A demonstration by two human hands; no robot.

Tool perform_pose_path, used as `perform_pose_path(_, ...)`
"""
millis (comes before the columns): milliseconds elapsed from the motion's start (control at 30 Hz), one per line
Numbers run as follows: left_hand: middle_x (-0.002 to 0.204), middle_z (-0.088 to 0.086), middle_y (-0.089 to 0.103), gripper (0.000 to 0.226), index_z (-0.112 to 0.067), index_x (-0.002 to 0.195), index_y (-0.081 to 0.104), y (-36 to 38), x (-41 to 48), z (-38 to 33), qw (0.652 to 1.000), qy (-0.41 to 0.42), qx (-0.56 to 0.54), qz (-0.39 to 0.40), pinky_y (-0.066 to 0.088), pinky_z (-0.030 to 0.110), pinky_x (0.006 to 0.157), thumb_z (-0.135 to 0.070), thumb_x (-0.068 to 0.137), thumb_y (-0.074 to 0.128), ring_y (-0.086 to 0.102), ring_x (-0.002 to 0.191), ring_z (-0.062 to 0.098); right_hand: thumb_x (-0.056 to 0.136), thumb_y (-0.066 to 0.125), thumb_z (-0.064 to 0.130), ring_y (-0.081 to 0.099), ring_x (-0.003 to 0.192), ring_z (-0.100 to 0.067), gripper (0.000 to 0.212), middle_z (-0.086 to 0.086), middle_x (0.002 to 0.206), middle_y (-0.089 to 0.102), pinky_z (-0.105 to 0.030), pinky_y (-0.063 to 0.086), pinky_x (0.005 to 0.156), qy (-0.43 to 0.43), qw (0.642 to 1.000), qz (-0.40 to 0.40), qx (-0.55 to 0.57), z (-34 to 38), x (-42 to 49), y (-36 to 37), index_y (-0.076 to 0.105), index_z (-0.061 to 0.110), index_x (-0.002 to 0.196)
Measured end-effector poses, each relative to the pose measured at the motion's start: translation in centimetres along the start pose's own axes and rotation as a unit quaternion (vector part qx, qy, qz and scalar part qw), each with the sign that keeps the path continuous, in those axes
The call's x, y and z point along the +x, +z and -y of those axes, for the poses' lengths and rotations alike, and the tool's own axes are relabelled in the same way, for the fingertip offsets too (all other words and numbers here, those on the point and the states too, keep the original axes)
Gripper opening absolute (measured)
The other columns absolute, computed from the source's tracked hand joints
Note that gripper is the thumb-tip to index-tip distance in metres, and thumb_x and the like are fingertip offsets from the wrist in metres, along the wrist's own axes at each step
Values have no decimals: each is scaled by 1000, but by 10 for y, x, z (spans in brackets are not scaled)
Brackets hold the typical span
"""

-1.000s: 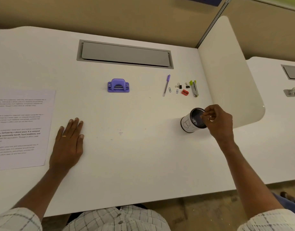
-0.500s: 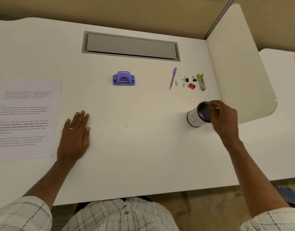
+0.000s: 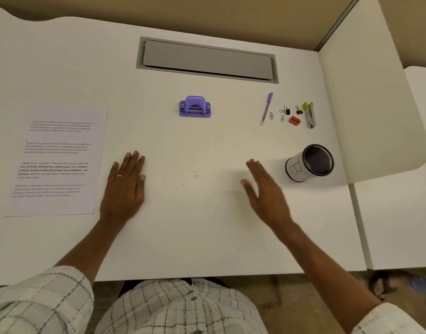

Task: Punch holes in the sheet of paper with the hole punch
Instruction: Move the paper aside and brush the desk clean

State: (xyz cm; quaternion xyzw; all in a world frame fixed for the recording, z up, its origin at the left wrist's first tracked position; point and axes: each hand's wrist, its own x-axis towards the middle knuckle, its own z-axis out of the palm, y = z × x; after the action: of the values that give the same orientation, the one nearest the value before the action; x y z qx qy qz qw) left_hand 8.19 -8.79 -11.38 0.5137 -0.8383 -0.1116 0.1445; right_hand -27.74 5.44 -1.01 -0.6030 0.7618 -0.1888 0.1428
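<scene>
A purple hole punch point(image 3: 195, 107) stands on the white desk point(image 3: 207, 225), in the middle toward the back. A printed sheet of paper point(image 3: 58, 162) lies flat at the left. My left hand point(image 3: 125, 186) rests palm down on the desk just right of the sheet, fingers together, holding nothing. My right hand point(image 3: 265, 191) hovers open and blurred over the desk, left of a pen cup, with nothing in it. Both hands are well in front of the punch.
A black mesh pen cup point(image 3: 308, 163) with a white label stands at the right. Behind it lie a purple pen point(image 3: 267, 109), paper clips, binder clips, a red sharpener point(image 3: 294, 120) and a small stapler point(image 3: 310, 115). A grey cable hatch point(image 3: 207, 60) sits at the back; a white divider point(image 3: 375, 97) rises at the right.
My right hand has let go of the pen cup's rim and swung left, open, toward the desk's middle. The left hand has stayed flat in place. The view has shifted.
</scene>
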Motion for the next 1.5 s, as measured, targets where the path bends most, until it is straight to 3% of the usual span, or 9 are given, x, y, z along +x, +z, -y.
perform_pose_path(133, 170, 1, 25, 55, -19, 162, 25, -1, 1, -1, 1000, -3, 4, 7, 12, 42, 131, -31, 108, 24, 16, 160, 16, 105, 33, 50, -5, 156, -21, 76, -8, 168, -2, -41, 6, 128, 55, 994, 92, -34, 20, 4, 62, 3, 7, 160)
perform_pose_path(533, 171, 0, 22, 56, -18, 163, 23, -6, 1, -5, 1000, -12, 4, 23, 15, 45, 131, -31, 109, 23, 14, 160, 15, 104, 21, 59, -12, 155, -18, 79, -7, 168, -10, -36, 1, 127, -43, 994, 89, -37, 113, 19, 143, -6, 9, 159)
perform_pose_path(667, 171, 1, 22, 56, -17, 163, 23, -6, 1, -5, 1000, -11, 3, 25, 16, 46, 131, -31, 109, 21, 13, 160, 16, 105, 24, 55, -11, 155, -20, 77, -10, 168, -8, -36, -2, 128, -75, 990, 118, -34, 129, 59, 145, -2, 7, 160)
perform_pose_path(867, 170, 2, 26, 54, -17, 162, 27, -8, 2, -6, 1000, -13, -3, 22, 19, 47, 130, -31, 110, 20, 18, 160, 17, 109, 29, 39, 1, 156, -17, 61, -8, 168, 7, -36, 7, 128, -294, 936, 188, -41, 98, 51, 130, 13, 8, 159)
perform_pose_path(933, 170, 1, 26, 54, -17, 162, 27, -8, 2, -6, 1000, -16, -6, 19, 18, 47, 130, -29, 110, 22, 16, 160, 15, 109, 37, 31, 11, 156, -17, 56, -7, 167, 18, -34, 10, 128, -353, 913, 203, -19, 78, 46, 116, 23, 7, 158)
perform_pose_path(1000, 170, 0, 25, 54, -18, 162, 26, -8, 2, -6, 1000, -18, -9, 18, 18, 46, 130, -28, 109, 24, 15, 160, 14, 105, 52, 24, 31, 150, -22, 50, -10, 159, 36, -37, 25, 124, -389, 905, 172, -5, 62, 44, 103, 42, 4, 150)
perform_pose_path(1100, 171, -1, 23, 54, -19, 162, 26, -7, 1, -6, 1000, -18, -13, 18, 18, 46, 130, -28, 109, 25, 14, 160, 13, 102, 57, 24, 50, 138, -20, 40, -6, 149, 53, -35, 45, 112, -337, 936, 98, 7, 46, 41, 90, 59, 8, 139)
perform_pose_path(1333, 171, -1, 23, 54, -18, 162, 27, -8, 2, -7, 999, -19, -24, 20, 17, 47, 130, -26, 109, 27, 14, 160, 14, 97, 65, 22, 63, 111, -15, 32, 3, 122, 68, -31, 54, 93, -88, 993, 34, 71, 53, 19, 84, 68, 18, 128)
perform_pose_path(1500, 170, 0, 25, 54, -16, 161, 29, -12, 1, -10, 999, -18, -21, 18, 19, 48, 130, -25, 108, 28, 16, 160, 15, 99, 57, 11, 63, 108, -17, 32, 1, 119, 68, -28, 54, 93, -92, 991, 61, 72, 94, 21, 101, 66, 16, 130)
